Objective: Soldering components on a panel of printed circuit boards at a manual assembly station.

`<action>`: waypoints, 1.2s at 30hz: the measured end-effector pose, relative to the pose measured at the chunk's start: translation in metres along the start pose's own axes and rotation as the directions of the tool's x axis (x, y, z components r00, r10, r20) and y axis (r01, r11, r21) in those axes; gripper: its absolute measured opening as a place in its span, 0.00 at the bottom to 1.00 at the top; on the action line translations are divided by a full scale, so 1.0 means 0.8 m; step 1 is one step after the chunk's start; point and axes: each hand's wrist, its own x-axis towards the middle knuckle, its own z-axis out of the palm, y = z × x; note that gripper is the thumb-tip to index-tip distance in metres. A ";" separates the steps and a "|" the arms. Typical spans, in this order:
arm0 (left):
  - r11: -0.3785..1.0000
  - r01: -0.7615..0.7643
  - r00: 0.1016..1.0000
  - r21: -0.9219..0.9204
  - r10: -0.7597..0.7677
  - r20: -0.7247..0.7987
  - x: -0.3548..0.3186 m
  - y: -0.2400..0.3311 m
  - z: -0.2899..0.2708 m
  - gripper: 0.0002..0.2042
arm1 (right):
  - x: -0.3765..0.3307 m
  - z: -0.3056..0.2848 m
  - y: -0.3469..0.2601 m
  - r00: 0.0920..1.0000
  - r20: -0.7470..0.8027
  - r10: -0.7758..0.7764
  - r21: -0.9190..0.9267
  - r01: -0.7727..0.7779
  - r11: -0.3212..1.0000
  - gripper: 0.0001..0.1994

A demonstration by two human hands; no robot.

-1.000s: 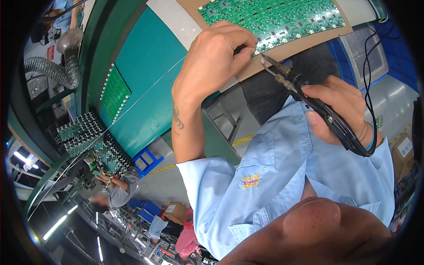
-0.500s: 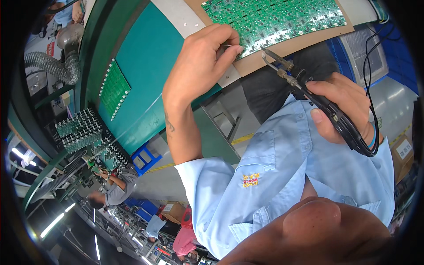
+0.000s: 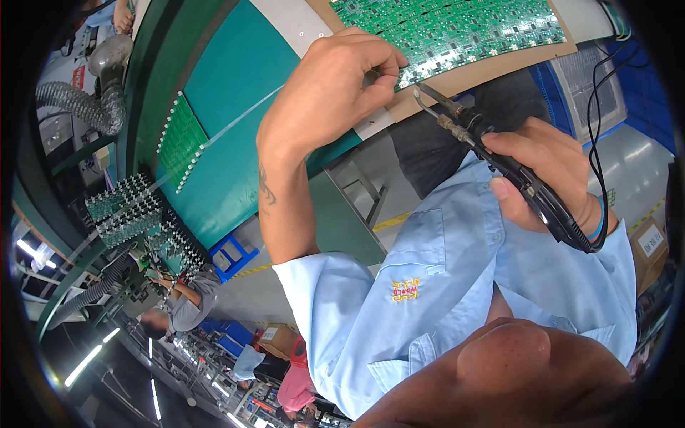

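In the head view, one green circuit board panel (image 3: 457, 28) lay on a brown cardboard sheet (image 3: 492, 68) near the top edge of the picture, and everything else is placed against that panel. The left hand (image 3: 335, 93) rested at the panel's near left corner, its grip narrow, thumb and forefinger pinched together on something too small to make out, right at the panel's edge. The right hand (image 3: 549, 178) sat below and to the right of the panel, its grip closed around one black soldering iron (image 3: 514, 171), whose metal tip pointed up toward the panel's near edge and stopped just short of the cardboard, close beside the left fingers. A black cable (image 3: 594, 85) ran from the iron's rear up along the right side of the panel. Between the two hands there was only a small gap below the panel's edge; to the left of the panel the teal bench (image 3: 228, 93) stretched open, with one more green board (image 3: 178, 139) lying flat on it, well apart from the panel. Farther left still stood a rack of upright green boards (image 3: 132, 214), too many and too crowded to count, and one grey ribbed duct hose (image 3: 78, 107). The bench's front edge dropped off below the left wrist.
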 end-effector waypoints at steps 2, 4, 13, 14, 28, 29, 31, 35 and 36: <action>0.999 0.036 0.999 0.000 -0.036 0.022 0.002 0.003 -0.002 0.04 | 0.001 0.001 0.000 1.000 0.004 0.002 -0.010 -0.002 1.000 0.19; 0.997 0.074 0.996 0.000 -0.074 0.045 0.003 0.005 -0.003 0.04 | 0.002 0.003 0.000 1.000 0.009 0.006 -0.017 -0.006 1.000 0.19; 0.997 0.066 0.996 0.031 -0.068 0.066 0.000 0.003 -0.004 0.04 | 0.007 0.010 0.004 1.000 -0.007 -0.018 -0.012 0.017 1.000 0.19; 0.997 0.063 0.995 0.043 -0.066 0.073 0.000 0.003 -0.005 0.04 | 0.008 0.011 0.004 1.000 -0.008 -0.020 -0.011 0.020 1.000 0.19; 0.995 -0.009 0.996 0.102 0.000 0.089 0.007 0.001 0.001 0.03 | 0.004 0.013 0.004 1.000 0.027 -0.010 -0.030 0.011 0.999 0.17; 0.995 -0.021 0.996 0.102 0.012 0.090 0.007 0.000 0.002 0.03 | 0.003 0.013 0.004 0.999 0.032 -0.005 -0.035 0.006 0.999 0.17; 0.993 -0.029 0.995 0.118 0.017 0.096 0.009 0.000 0.001 0.03 | 0.004 0.013 0.003 1.000 0.025 -0.010 -0.030 0.010 0.999 0.17; 0.985 -0.050 0.993 0.167 0.032 0.110 0.010 0.002 0.001 0.03 | 0.007 0.013 0.001 1.000 0.007 -0.025 -0.017 0.025 1.000 0.18; 0.985 -0.039 0.993 0.168 0.020 0.119 0.011 0.002 0.001 0.02 | 0.007 0.013 0.001 1.000 0.007 -0.026 -0.020 0.026 0.999 0.18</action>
